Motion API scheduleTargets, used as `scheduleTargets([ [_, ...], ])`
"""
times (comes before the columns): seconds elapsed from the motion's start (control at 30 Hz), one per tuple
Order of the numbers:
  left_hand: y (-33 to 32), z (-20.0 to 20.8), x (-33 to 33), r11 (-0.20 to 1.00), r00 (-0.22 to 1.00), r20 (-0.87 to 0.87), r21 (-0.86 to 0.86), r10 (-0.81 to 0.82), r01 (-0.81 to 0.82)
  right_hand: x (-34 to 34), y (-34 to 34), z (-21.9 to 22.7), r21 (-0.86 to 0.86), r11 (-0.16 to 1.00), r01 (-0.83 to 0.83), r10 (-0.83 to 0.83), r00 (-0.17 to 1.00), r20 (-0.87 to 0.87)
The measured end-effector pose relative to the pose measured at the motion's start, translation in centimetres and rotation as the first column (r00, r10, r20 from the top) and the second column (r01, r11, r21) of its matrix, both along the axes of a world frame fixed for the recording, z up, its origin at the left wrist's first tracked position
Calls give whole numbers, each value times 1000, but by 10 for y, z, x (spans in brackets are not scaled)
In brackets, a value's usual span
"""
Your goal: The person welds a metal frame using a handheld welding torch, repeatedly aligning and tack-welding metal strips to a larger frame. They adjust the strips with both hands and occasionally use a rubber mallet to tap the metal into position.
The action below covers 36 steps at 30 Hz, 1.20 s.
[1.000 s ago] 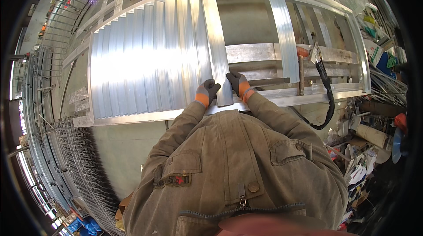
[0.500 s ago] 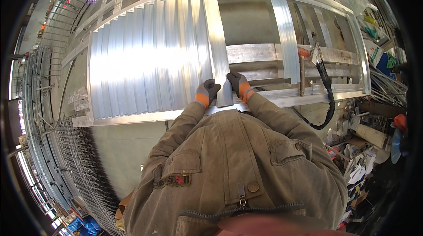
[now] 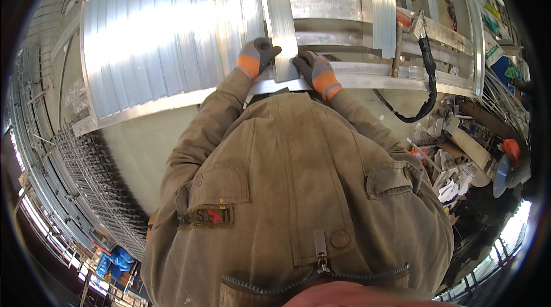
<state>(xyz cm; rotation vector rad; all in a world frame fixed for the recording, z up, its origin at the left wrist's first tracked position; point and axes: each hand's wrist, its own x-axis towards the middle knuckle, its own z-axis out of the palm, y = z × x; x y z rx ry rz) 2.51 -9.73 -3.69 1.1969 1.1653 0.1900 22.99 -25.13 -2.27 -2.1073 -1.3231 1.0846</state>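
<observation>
A long ribbed aluminium slat [image 3: 282, 31] lies lengthwise away from me, its near end resting on the near rail [image 3: 356, 80] of a metal frame. At the slat's left edge is my left hand [image 3: 256, 57], in a grey and orange glove, with fingers curled and the tip of one against the edge. My right hand [image 3: 317, 73], gloved alike, pinches the right edge close to the near end. To the left, a row of overlapping slats [image 3: 172, 37] fills that side of the frame, with strong glare on it. The slat's far end is cut off by the picture's top.
Another loose slat [image 3: 383, 14] lies across the frame on the right. Beside it are a hammer [image 3: 397, 43] with a red head and a tool with a black-wrapped cable [image 3: 427, 72]. Wire mesh panels [image 3: 109, 186] stand lower left; scrap and tubes [image 3: 470, 140] clutter the right.
The view has tipped down, so the frame sits higher in the picture. My right hand has come nearer to the slat's near end; both hands stay at its edges.
</observation>
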Motion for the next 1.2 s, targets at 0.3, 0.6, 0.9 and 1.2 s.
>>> scheduleTargets([
  [0.3,3,22,20,990,981,-150,39,-125,132,-2,-10,14,-85,994,72,-85,983,-162],
  [0.6,27,-5,14,965,934,-253,7,-252,262,-19,0,-6,-139,983,118,-128,990,-66],
  [0.9,29,-6,10,966,918,-305,-33,-253,255,-26,6,-7,-155,982,110,-109,994,19],
  [1.2,38,11,19,873,710,-618,77,-337,481,-30,23,-6,-394,917,60,-11,992,124],
])
